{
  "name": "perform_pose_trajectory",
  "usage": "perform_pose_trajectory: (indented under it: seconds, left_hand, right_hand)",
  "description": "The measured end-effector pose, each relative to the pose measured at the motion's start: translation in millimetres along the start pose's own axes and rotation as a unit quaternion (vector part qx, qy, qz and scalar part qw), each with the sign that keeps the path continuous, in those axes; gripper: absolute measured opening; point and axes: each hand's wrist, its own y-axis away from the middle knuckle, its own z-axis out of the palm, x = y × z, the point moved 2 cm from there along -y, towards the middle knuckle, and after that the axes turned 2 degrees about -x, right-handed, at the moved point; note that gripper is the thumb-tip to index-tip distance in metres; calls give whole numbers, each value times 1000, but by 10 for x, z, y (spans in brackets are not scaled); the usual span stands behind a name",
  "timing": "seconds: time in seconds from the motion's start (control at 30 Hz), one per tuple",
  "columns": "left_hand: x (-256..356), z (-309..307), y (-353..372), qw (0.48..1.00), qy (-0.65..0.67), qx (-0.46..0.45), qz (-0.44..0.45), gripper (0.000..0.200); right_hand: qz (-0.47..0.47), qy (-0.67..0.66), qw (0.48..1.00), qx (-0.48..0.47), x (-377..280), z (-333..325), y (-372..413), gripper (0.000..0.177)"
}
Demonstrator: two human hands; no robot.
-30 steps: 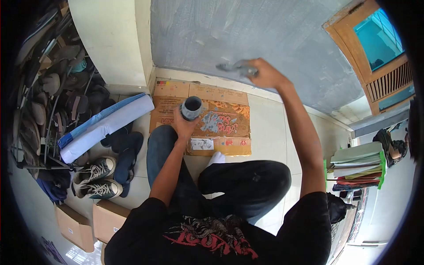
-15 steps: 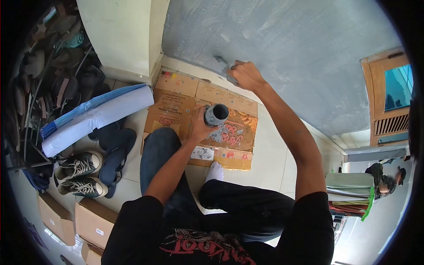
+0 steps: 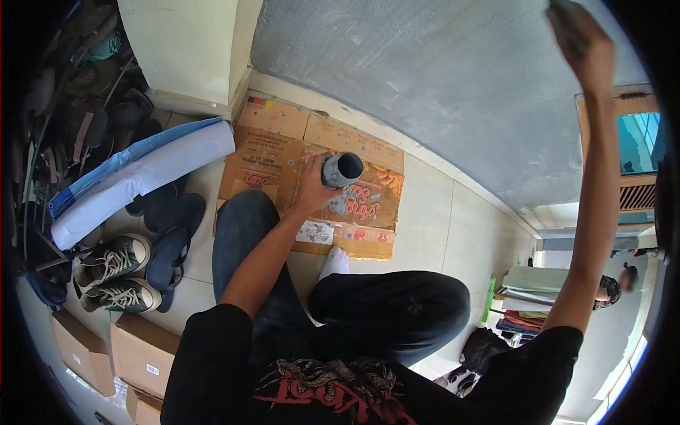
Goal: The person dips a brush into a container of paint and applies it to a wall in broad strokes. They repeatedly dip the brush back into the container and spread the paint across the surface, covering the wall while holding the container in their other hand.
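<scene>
My left hand (image 3: 315,185) is wrapped round a grey-smeared cup (image 3: 342,170), its dark open mouth tilted toward me. It is held above a flattened cardboard sheet (image 3: 273,147) that lies on the floor with grey spots on it. High at the upper right, my right hand (image 3: 588,53) is closed on a dark, grey-smeared paintbrush (image 3: 567,25), blurred by motion. Behind it stretches the grey wall (image 3: 425,85), streaked with lighter strokes.
A white and blue roll (image 3: 149,177) lies left of the cardboard. Sneakers (image 3: 117,273), dark sandals (image 3: 173,244) and cardboard boxes (image 3: 145,354) are below it. A pale pillar (image 3: 188,49) meets the wall. At right are a wooden frame (image 3: 588,127) and stacked fabrics (image 3: 528,290).
My right hand has swept from low on the wall up to the far upper right with the paintbrush. My left hand still holds the cup, while the view has shifted slightly right.
</scene>
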Motion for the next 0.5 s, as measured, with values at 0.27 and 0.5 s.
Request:
perform_pose_trajectory:
  seconds: [0.27,0.5]
  left_hand:
    - [-33,21,7,1000,14,-11,-17,92]
    - [-26,-25,-56,999,13,-8,-31,91]
  right_hand:
    - [141,119,982,-37,368,71,-409,41]
    - [271,-124,895,-333,-1385,945,52,34]
